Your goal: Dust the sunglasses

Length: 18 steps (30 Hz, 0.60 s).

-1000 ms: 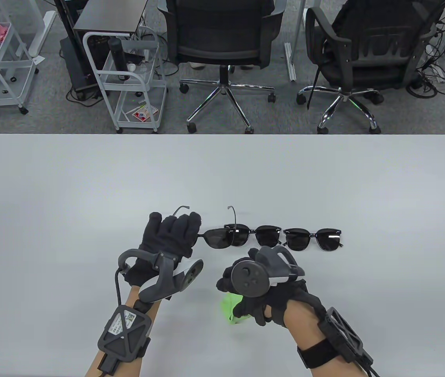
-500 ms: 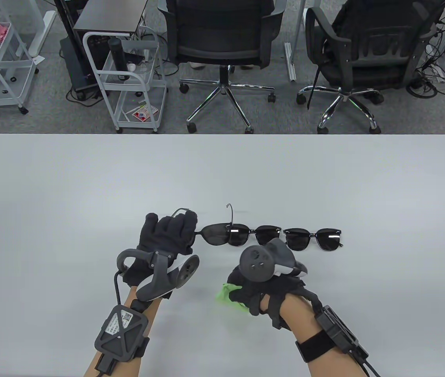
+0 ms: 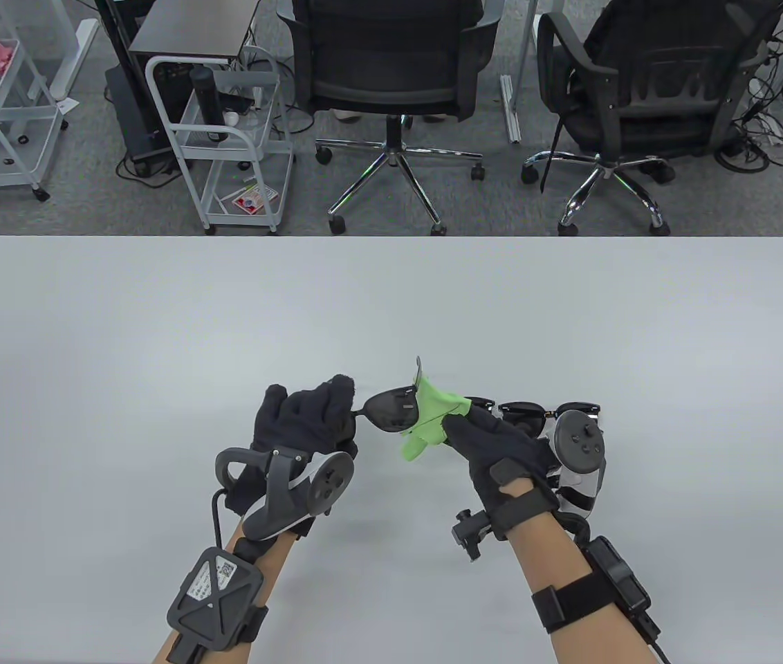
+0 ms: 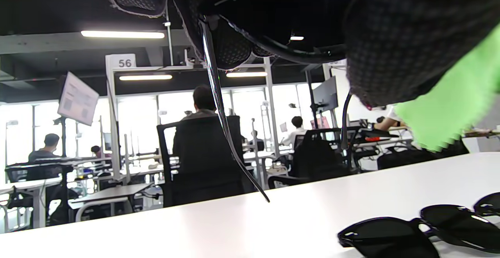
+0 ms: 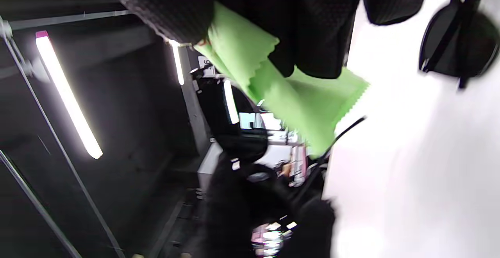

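The left hand (image 3: 308, 422) is gripping one pair of sunglasses (image 3: 391, 409) by its left end, fingers curled round the frame near the hinge, and the pair is held up off the white table (image 3: 156, 332). One temple arm (image 4: 218, 105) hangs down from the gloved fingers in the left wrist view, clear of the tabletop.

The right hand (image 3: 502, 449) has a bright green microfiber cloth (image 3: 433, 418) pinched between thumb and fingers and it's pressed onto the right lens of the held pair. The cloth covers that lens and a corner of it droops below. The right wrist view is blurry, but you can make out the cloth (image 5: 281, 90) bunched under the fingers there.

Two more pairs of sunglasses (image 3: 526, 415) are lying flat on the table just behind the right hand, side by side, mostly hidden by the hand and its tracker in the table view. They show up better in the left wrist view, lenses down at the bottom right corner (image 4: 390, 236).

Past the far edge of the table there are two black office chairs (image 3: 391, 90) and a white rolling cart (image 3: 225, 138) on the grey carpet.
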### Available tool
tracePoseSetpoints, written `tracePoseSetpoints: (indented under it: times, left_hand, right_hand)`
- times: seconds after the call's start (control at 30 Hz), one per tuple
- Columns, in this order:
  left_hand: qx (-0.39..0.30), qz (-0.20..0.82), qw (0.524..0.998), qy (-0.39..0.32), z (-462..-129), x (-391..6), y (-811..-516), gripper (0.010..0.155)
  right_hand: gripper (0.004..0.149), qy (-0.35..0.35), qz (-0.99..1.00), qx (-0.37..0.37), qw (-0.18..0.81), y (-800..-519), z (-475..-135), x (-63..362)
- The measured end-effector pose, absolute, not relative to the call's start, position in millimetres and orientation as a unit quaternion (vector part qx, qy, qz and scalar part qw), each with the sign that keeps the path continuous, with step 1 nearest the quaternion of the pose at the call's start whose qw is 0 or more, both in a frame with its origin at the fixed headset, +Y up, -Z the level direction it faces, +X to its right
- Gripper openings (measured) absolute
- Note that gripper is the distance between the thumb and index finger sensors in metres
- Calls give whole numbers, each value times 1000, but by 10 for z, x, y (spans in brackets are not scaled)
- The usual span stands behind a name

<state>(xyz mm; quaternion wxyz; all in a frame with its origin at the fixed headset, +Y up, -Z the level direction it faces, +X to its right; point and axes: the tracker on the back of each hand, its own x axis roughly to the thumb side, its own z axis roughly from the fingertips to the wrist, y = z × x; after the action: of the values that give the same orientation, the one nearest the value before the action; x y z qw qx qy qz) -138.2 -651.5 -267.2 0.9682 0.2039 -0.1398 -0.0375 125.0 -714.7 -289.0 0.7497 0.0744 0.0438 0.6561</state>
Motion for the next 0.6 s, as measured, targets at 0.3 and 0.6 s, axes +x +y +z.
tracePoseSetpoints:
  times: [0.3, 0.6]
  left_hand:
    - [200, 4, 970, -138, -2658, -1408, -6474, 93]
    - [204, 19, 967, -154, -2619, -1369, -6454, 93]
  right_hand:
    - [62, 43, 544, 174, 820, -7125, -2903, 1113]
    - [56, 24, 606, 215, 765, -7029, -2912, 1150]
